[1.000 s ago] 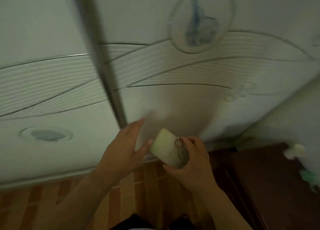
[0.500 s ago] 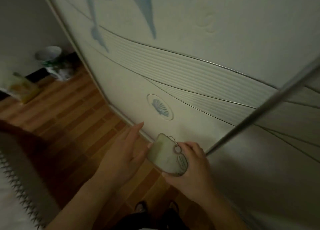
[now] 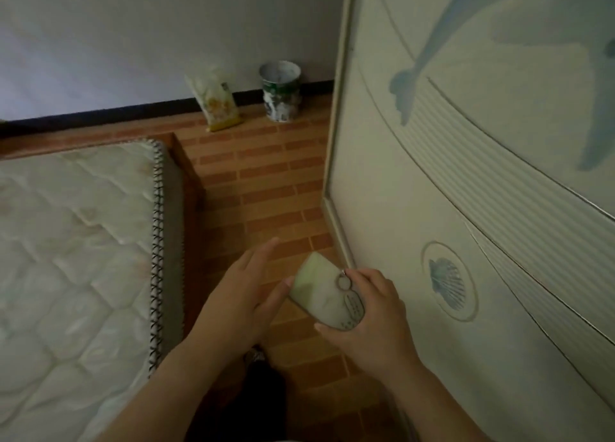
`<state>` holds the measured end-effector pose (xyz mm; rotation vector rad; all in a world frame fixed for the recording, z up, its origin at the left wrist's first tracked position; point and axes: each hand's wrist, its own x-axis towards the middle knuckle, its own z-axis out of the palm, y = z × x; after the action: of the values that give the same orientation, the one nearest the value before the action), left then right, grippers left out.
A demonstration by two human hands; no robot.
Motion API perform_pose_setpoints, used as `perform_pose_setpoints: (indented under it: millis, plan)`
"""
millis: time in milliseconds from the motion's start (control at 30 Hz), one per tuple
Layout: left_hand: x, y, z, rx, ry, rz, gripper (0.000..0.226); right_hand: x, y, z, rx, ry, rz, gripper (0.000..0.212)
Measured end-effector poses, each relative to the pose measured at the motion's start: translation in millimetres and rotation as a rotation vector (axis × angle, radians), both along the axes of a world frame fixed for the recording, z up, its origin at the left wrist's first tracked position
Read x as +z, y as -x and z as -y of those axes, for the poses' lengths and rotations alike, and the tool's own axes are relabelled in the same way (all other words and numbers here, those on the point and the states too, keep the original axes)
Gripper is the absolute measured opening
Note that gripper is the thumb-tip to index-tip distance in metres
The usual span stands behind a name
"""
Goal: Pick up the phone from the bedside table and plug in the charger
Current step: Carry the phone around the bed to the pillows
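The phone (image 3: 319, 292), in a pale green case with a ring and a cactus drawing on its back, is held back-up in front of me over the floor. My right hand (image 3: 369, 318) grips its right end. My left hand (image 3: 243, 295) has its fingers spread, and only the thumb tip touches the phone's left edge. No charger or cable is in view, and no bedside table either.
A bare quilted mattress (image 3: 76, 258) on a wooden bed frame fills the left. A white wardrobe door (image 3: 482, 192) with dolphin and shell prints stands on the right. At the far wall sit a yellow bag (image 3: 216, 100) and a small bin (image 3: 280, 90). The brick-pattern floor (image 3: 266, 182) runs between.
My view has swung left, from the wardrobe doors to the aisle between bed and wardrobe. Both hands keep the same hold on the phone.
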<state>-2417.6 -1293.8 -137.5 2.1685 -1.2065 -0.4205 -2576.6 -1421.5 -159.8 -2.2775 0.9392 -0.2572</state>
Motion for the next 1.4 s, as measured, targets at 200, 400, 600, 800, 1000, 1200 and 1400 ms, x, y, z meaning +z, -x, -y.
perform_pose_setpoints:
  millis: [200,400,600,800,1000,1200,1400]
  plan:
    - [1,-105,-3,0.079,0.006,0.014,0.067,8,-122,15,0.142,0.089,-0.051,0.093]
    - [9,-214,1,0.166,0.010,0.049,0.073,15,-238,37,0.197,0.130,-0.046,0.094]
    - [4,-302,41,0.174,-0.005,0.018,0.071,18,-331,85,0.171,0.163,0.007,0.093]
    - [9,-405,140,0.100,0.014,-0.002,0.078,17,-431,177,0.124,0.192,0.056,0.091]
    - [27,-520,239,0.123,-0.032,0.028,0.071,27,-554,281,0.152,0.081,0.071,0.088]
    - [30,-631,276,0.268,0.002,0.068,0.074,32,-693,332,0.302,0.047,0.062,0.087]
    - [17,-751,280,0.431,0.059,0.039,0.070,28,-833,353,0.456,0.075,0.047,0.091]
